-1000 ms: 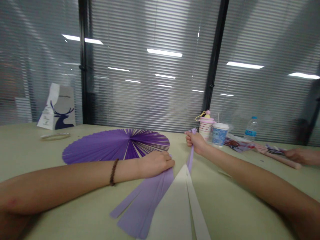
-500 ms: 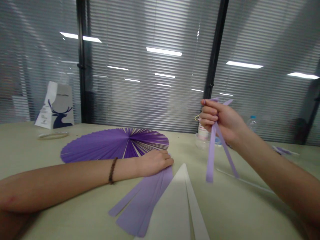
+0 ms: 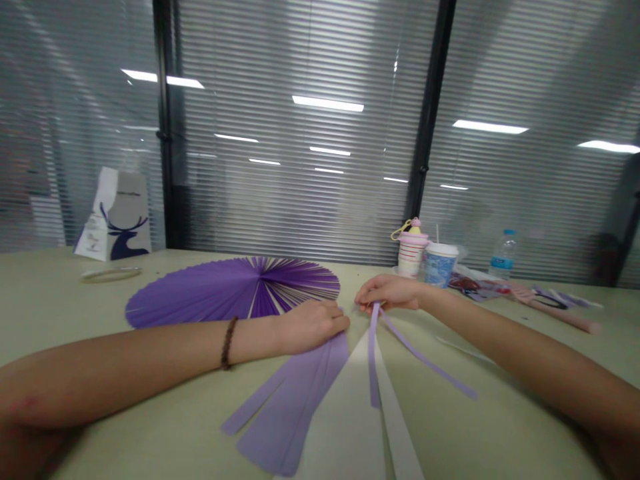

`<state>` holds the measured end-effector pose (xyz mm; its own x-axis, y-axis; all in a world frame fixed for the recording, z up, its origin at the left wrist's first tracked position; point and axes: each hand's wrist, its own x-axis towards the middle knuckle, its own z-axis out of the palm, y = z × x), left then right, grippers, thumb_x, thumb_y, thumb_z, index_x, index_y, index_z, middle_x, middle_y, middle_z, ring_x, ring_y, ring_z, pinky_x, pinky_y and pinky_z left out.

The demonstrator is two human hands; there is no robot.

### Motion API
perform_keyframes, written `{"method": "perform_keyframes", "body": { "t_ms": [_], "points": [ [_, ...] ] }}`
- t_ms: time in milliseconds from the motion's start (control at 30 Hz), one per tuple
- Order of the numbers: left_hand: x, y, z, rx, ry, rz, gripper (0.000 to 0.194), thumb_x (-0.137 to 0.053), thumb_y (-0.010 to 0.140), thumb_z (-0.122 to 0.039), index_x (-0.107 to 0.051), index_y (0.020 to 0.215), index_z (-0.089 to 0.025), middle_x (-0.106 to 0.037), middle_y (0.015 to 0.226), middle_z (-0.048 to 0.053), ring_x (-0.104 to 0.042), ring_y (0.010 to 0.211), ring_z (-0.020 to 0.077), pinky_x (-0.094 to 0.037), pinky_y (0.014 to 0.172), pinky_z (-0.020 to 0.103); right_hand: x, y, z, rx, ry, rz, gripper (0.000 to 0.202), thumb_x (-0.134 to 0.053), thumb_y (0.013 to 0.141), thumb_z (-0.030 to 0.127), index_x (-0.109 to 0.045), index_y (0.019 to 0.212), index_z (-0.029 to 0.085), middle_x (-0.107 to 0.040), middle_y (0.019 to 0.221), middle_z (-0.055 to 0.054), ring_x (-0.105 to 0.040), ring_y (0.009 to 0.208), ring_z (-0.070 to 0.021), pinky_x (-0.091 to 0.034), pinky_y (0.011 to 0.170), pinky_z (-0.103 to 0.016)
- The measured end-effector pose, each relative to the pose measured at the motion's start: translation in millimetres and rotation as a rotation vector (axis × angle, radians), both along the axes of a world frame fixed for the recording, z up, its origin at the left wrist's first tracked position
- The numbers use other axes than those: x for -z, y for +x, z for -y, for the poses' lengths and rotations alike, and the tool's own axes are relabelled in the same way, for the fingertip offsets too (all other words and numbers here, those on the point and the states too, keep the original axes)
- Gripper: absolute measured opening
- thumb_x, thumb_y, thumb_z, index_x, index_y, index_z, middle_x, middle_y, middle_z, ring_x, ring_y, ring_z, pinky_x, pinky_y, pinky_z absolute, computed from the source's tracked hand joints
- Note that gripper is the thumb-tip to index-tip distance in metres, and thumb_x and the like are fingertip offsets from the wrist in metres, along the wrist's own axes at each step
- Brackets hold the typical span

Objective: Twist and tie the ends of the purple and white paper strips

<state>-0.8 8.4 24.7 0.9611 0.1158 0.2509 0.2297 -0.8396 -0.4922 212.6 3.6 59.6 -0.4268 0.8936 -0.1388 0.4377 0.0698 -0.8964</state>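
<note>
My left hand [image 3: 313, 327] lies low over the table, fingers together, closed over the narrow upper ends of a fan of lavender paper strips [image 3: 285, 420]. Its fingertips hide those ends. Close to its right, my right hand [image 3: 387, 292] pinches two thin lavender strips [image 3: 373, 360] that hang down from the fingers. One crosses the white paper strips [image 3: 345, 427], whose narrow tips meet just below this hand; the other slants out to the right. Behind my left hand a round purple disc of radiating strips [image 3: 200, 290] rests on the table, partly covered by my wrist.
A white bag with a deer print [image 3: 125, 220] stands at the back left, near a pale ring-shaped object [image 3: 111, 274]. Behind my right arm are a pink-topped cup [image 3: 411, 253], a blue cup [image 3: 441, 265], a water bottle [image 3: 503, 257] and another person's hand [image 3: 523, 293].
My right hand has come down and to the left with the two lavender strips, from raised in the air to just above the white strips' tips. My left hand stays where it was.
</note>
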Motion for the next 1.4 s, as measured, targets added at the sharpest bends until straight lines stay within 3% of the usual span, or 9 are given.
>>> {"method": "perform_keyframes", "body": {
  "t_ms": [167, 300, 533, 633, 733, 833, 900, 1100, 1400],
  "points": [
    [-0.6, 1, 2, -0.005, 0.008, -0.006, 0.012, -0.038, 0.083, -0.016, -0.049, 0.081, -0.014, -0.056, 0.076, 0.005, -0.047, 0.075, 0.0161, -0.037, 0.067, 0.026, -9.6, 3, 5, -0.127, 0.021, 0.156, 0.026, -0.061, 0.066, 0.030, -0.064, 0.082, 0.011, -0.064, 0.079, -0.008, -0.056, 0.061, -0.0092, -0.042, 0.054, -0.018],
    [-0.5, 0, 1, -0.011, -0.018, 0.011, 0.015, -0.035, 0.084, -0.017, -0.050, 0.079, -0.014, -0.057, 0.075, 0.005, -0.049, 0.074, 0.0163, -0.038, 0.067, 0.026, -15.0, 0, 9, -0.136, 0.113, 0.085, 0.023, -0.061, 0.066, 0.027, -0.064, 0.081, 0.010, -0.065, 0.077, -0.007, -0.056, 0.062, -0.0093, -0.043, 0.058, -0.019],
    [3.0, 1, 1, -0.079, -0.266, 0.247, 0.017, -0.037, 0.081, -0.018, -0.051, 0.089, -0.015, -0.056, 0.077, 0.004, -0.053, 0.072, 0.0148, -0.039, 0.065, 0.025, -21.5, -7, 21, -0.181, 0.115, 0.010, 0.035, -0.064, 0.063, 0.023, -0.057, 0.097, 0.015, -0.066, 0.074, -0.005, -0.058, 0.061, -0.0096, -0.039, 0.052, -0.017],
    [-4.0, 3, 7, -0.057, -0.475, 0.414, 0.017, -0.037, 0.078, -0.014, -0.052, 0.087, -0.014, -0.056, 0.073, 0.003, -0.052, 0.066, 0.0128, -0.039, 0.063, 0.023, -23.2, -12, 26, -0.198, 0.097, 0.018, 0.039, -0.064, 0.064, 0.025, -0.055, 0.100, 0.015, -0.065, 0.073, -0.004, -0.060, 0.062, -0.0103, -0.039, 0.052, -0.016],
    [-10.3, 7, 16, -0.028, -0.852, 0.560, 0.018, -0.036, 0.076, -0.013, -0.053, 0.083, -0.013, -0.055, 0.069, 0.002, -0.051, 0.061, 0.0101, -0.038, 0.057, 0.020, -23.7, -15, 30, -0.215, 0.115, 0.046, 0.036, -0.063, 0.065, 0.025, -0.055, 0.099, 0.014, -0.065, 0.076, -0.005, -0.060, 0.063, -0.0104, -0.040, 0.054, -0.016],
    [-8.7, 12, 23, -0.047, -1.210, 0.660, 0.014, -0.043, 0.074, -0.021, -0.052, 0.078, -0.011, -0.054, 0.063, 0.000, -0.049, 0.054, 0.0081, -0.036, 0.050, 0.018, -21.9, -15, 30, -0.231, 0.108, 0.052, 0.034, -0.063, 0.064, 0.023, -0.056, 0.095, 0.013, -0.065, 0.078, -0.006, -0.060, 0.064, -0.0115, -0.042, 0.057, -0.019],
    [-3.4, 14, 24, -0.122, -1.322, 0.692, 0.018, -0.050, 0.071, -0.029, -0.051, 0.073, -0.011, -0.050, 0.055, -0.002, -0.045, 0.047, 0.0070, -0.032, 0.044, 0.017, -19.9, -15, 28, -0.259, 0.074, 0.050, 0.034, -0.064, 0.062, 0.023, -0.057, 0.094, 0.013, -0.065, 0.078, -0.007, -0.060, 0.066, -0.0126, -0.043, 0.059, -0.021],
    [10.2, 14, 17, -0.125, -1.465, 0.693, 0.022, -0.052, 0.070, -0.034, -0.052, 0.073, -0.012, -0.057, 0.057, 0.000, -0.039, 0.042, 0.0043, -0.025, 0.040, 0.015, -16.1, -13, 24, -0.312, -0.033, 0.060, 0.037, -0.068, 0.055, 0.017, -0.059, 0.090, 0.013, -0.065, 0.077, -0.005, -0.060, 0.068, -0.0124, -0.045, 0.064, -0.024],
    [3.1, 13, 23, -0.130, -1.511, 0.736, 0.032, -0.045, 0.074, -0.041, -0.052, 0.065, -0.012, -0.049, 0.046, -0.004, -0.033, 0.037, 0.0031, -0.024, 0.038, 0.015, -12.2, -16, 22, -0.259, 0.039, 0.025, 0.033, -0.070, 0.050, 0.014, -0.062, 0.081, 0.013, -0.064, 0.068, -0.001, -0.059, 0.063, -0.0108, -0.046, 0.063, -0.023]
  ]
}}
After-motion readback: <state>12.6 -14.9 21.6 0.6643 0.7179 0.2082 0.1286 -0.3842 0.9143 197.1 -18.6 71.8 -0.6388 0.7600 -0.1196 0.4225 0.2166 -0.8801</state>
